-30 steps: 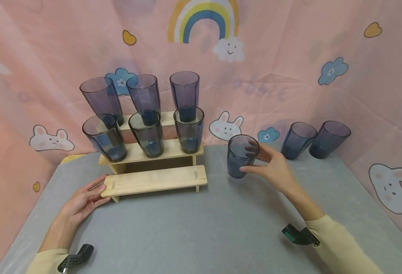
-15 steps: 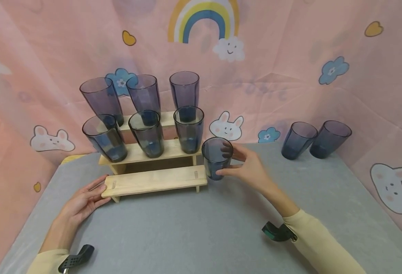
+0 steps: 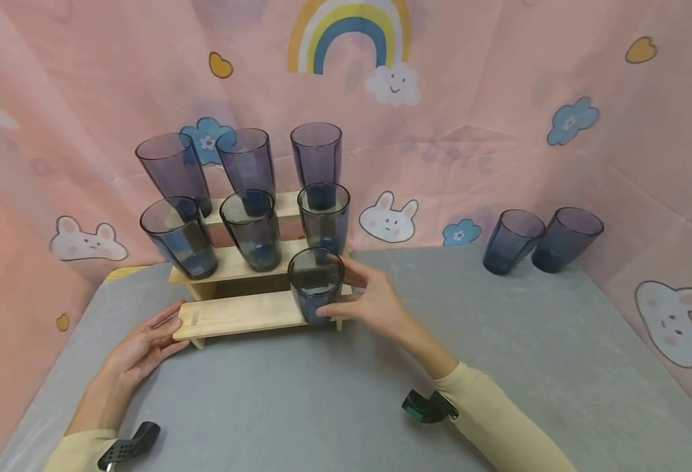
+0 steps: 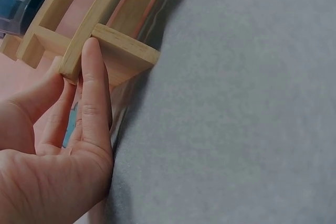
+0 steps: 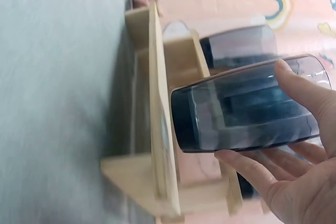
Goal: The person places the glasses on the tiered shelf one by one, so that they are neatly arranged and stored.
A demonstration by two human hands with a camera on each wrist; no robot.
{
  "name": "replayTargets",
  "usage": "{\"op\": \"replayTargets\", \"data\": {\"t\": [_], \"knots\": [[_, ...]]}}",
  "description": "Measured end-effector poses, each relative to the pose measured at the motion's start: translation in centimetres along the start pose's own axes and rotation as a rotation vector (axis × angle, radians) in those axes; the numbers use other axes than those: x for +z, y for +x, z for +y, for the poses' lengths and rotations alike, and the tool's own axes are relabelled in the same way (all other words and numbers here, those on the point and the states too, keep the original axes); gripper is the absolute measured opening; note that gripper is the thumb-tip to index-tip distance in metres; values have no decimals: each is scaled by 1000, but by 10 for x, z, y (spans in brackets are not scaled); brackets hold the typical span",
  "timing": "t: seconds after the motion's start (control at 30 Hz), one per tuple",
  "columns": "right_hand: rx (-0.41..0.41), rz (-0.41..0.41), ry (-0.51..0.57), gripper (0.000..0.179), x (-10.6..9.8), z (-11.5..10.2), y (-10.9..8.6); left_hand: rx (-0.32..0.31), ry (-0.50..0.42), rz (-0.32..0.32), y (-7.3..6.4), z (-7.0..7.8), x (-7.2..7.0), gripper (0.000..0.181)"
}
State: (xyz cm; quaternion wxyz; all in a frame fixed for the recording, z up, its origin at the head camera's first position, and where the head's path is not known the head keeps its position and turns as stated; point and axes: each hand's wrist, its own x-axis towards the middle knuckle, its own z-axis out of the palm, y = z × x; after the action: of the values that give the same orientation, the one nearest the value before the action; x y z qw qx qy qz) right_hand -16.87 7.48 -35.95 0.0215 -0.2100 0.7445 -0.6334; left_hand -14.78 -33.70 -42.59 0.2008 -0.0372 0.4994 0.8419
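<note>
My right hand (image 3: 375, 301) grips a dark blue-tinted drinking glass (image 3: 313, 292), thumb on one side and fingers on the other. The glass is upright over the right end of the lowest tier of a stepped wooden rack (image 3: 234, 316). In the right wrist view, the base of the glass (image 5: 247, 108) is right at that tier's board (image 5: 160, 108). My left hand (image 3: 139, 351) holds the left end of the same tier; in the left wrist view its thumb and fingers (image 4: 93, 93) pinch the board's corner (image 4: 86, 40).
Three glasses stand on the rack's middle tier, such as the left one (image 3: 181, 239), and three on its top tier, including a right one (image 3: 316, 157). Two more glasses (image 3: 514, 242) stand at the back right of the grey table (image 3: 499, 367). A pink printed cloth (image 3: 470, 98) hangs behind.
My right hand has carried the glass leftward from beside the rack to over the right end of its lowest tier. The left hand has stayed at the rack's left end.
</note>
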Motion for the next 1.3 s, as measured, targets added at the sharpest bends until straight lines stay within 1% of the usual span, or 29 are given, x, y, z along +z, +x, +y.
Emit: {"op": "replayTargets", "data": {"t": [0.07, 0.13, 0.3, 0.47, 0.67, 0.8, 0.9, 0.97, 1.07, 1.1, 1.13, 1.17, 1.2, 1.3], "knots": [[-7, -20, 25, 83, 11, -2, 4, -1, 4, 15, -1, 0, -1, 38], [-8, -30, 28, 82, 21, -3, 7, 0, 8, 21, -1, 0, -1, 38], [-10, -45, 77, 84, 45, -4, 12, -1, 8, 27, -2, 1, -1, 39], [-42, -65, 80, 81, 67, -8, 16, -4, 23, 39, -1, 2, 1, 37], [-57, -98, 127, 81, 94, -10, 22, -5, 13, 37, -1, 2, 0, 37], [-51, -93, 97, 85, 111, -10, 29, 2, 13, 30, -1, -1, -3, 38], [-53, -92, 74, 86, 123, -11, 35, 2, 32, 56, 0, -3, -4, 33], [-60, -95, 66, 86, 131, -12, 39, -1, 53, 82, 1, -3, -4, 40], [-88, -98, 59, 83, 141, -13, 44, -12, 84, 110, 1, -4, -3, 69], [-95, -98, 49, 83, 145, -13, 45, -14, 91, 112, 1, -4, -3, 76], [-100, -100, 42, 83, 148, -14, 47, -14, 99, 113, 1, -4, -2, 78], [-104, -102, 33, 83, 150, -14, 48, -12, 99, 114, 1, -4, -1, 77], [-107, -105, 26, 83, 153, -14, 49, -7, 92, 114, 1, -4, -1, 71], [-96, -115, 25, 84, 159, -13, 52, 11, 64, 108, 0, -4, 0, 43]]}}
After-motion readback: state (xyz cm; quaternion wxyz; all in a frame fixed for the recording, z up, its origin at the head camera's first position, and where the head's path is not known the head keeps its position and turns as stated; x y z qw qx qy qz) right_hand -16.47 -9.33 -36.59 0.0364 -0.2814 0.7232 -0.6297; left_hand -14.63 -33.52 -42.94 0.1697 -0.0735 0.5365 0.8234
